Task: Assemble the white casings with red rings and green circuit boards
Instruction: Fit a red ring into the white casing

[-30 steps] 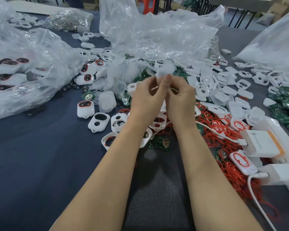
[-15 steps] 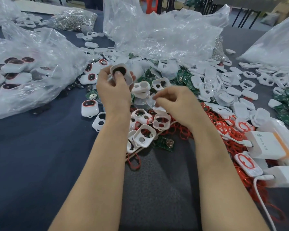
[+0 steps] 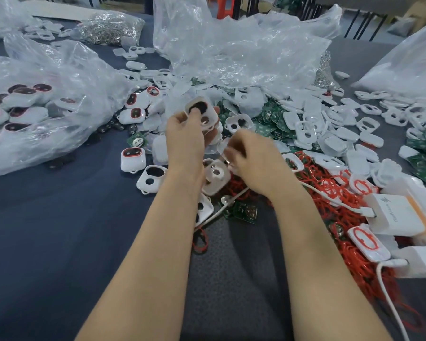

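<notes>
My left hand (image 3: 185, 139) grips a white casing (image 3: 202, 112) with two openings, raised above the heap, thumb on its face. Just to its right my right hand (image 3: 252, 158) is blurred, fingers curled around a small pale part that I cannot make out. A white casing (image 3: 215, 177) lies right below both hands. Loose red rings (image 3: 329, 193) are piled at the right, green circuit boards (image 3: 268, 119) lie behind the hands, and one board (image 3: 246, 212) sits near my wrists.
Clear plastic bags stand at the left (image 3: 47, 107), back middle (image 3: 243, 52) and far right (image 3: 408, 65). Finished casings with red rings (image 3: 132, 158) lie left of my hands. White charger blocks (image 3: 401, 217) and a cable (image 3: 391, 303) sit at the right edge.
My hands have parted from a joint grip. The left carried the casing up to the left and holds there; the right dropped toward the heap and now moves, blurred.
</notes>
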The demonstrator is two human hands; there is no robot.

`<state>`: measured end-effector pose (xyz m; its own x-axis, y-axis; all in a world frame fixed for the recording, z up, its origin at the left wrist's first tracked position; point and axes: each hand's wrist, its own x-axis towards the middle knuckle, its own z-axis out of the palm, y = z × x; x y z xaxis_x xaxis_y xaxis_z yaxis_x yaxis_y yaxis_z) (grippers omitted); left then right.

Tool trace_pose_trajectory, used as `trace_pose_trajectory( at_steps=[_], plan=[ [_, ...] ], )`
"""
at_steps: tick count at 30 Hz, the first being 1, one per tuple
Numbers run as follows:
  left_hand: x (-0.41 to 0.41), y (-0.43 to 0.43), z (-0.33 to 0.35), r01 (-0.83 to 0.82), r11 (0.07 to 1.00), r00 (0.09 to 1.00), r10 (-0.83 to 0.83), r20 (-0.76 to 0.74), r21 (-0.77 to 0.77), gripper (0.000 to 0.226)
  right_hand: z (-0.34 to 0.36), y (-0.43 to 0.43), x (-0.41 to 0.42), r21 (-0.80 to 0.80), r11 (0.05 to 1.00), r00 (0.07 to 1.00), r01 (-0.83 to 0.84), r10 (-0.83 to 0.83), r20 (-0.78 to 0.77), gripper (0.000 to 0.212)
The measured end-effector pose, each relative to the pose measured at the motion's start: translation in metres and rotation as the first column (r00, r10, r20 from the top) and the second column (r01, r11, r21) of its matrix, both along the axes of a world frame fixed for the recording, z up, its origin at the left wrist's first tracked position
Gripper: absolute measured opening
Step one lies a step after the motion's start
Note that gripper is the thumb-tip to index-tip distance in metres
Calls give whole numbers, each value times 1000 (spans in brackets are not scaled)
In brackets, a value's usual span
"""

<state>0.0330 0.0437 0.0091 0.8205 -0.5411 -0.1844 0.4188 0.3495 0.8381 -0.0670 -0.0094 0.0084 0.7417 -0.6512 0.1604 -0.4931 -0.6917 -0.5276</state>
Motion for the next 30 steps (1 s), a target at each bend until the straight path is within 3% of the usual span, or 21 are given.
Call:
trace_pose_trajectory(
  at_steps=[4, 6, 8, 13, 17, 21, 23, 25, 27, 28, 30],
  plan=[
    [-6, -2, -2, 22, 996, 986, -37, 162, 91, 9, 1, -10, -6, 325, 936, 867, 134, -270, 420, 7],
    [-7, -2, -3, 22, 994, 976, -45, 215, 104, 7, 0, -15, -9, 434, 893, 805, 118, -342, 485, 11],
    [-6, -1, -4, 18, 993, 975, -44, 219, 118, 4, -3, -16, -9, 441, 888, 795, 133, -361, 488, 12],
    [-3, 3, -1, -99, 995, 986, 94, 139, 33, 8, -12, -17, -6, 140, 946, 875, 292, -323, 360, 5],
    [6, 8, 4, -281, 956, 956, 286, 59, -80, 13, -14, -16, -3, 33, 946, 907, 323, -319, 276, 15],
    [10, 11, 6, -333, 937, 943, 332, -29, -105, 12, -3, -3, 0, -27, 990, 948, 141, -127, 291, 14],
    [11, 10, 6, -337, 935, 942, 335, -37, -115, 11, 1, 6, 3, -3, 999, 983, -50, 49, 175, 14],
    [12, 10, 6, -343, 931, 939, 340, -46, -122, 11, 2, 10, 5, 39, 980, 980, -195, 197, -35, 24],
    [14, 10, 6, -351, 927, 936, 346, -62, -130, 10, 0, 12, 6, 35, 974, 938, -222, 223, -266, 35],
    [15, 11, 6, -355, 925, 935, 349, -68, -133, 9, -1, 11, 7, 16, 980, 935, -197, 193, -297, 35],
    [16, 12, 5, -357, 923, 934, 349, -81, -140, 5, -3, 8, 8, -29, 994, 972, -103, 95, -217, 27]
  ],
)
